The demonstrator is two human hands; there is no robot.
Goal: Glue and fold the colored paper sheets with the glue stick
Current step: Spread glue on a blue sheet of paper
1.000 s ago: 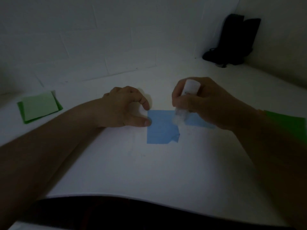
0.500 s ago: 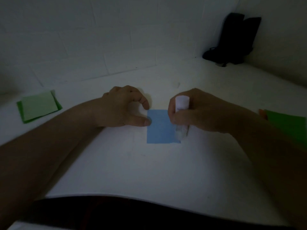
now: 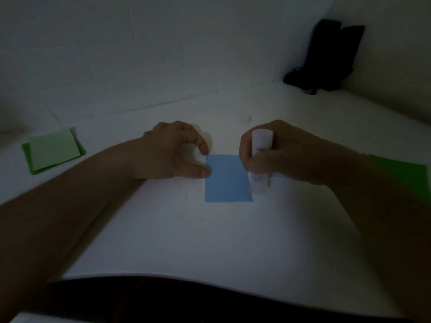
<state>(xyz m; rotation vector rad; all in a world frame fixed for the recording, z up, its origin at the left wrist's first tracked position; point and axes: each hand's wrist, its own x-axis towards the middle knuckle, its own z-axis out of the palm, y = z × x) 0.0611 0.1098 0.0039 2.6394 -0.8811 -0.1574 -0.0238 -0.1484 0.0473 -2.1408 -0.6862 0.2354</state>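
Your right hand (image 3: 286, 155) gripped the glue stick (image 3: 260, 162) upright, tip on the blue paper (image 3: 226, 180) at frame centre; your left hand (image 3: 172, 150), fingers curled, pinned the paper's left edge with its thumb

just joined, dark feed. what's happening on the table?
A person is gluing a blue paper sheet on a white table. The right hand grips a white glue stick, tip down at the sheet's right edge. The left hand pins the sheet's left edge with thumb and forefinger. A stack of green sheets lies far left, another green sheet at far right, a dark object in the back corner.
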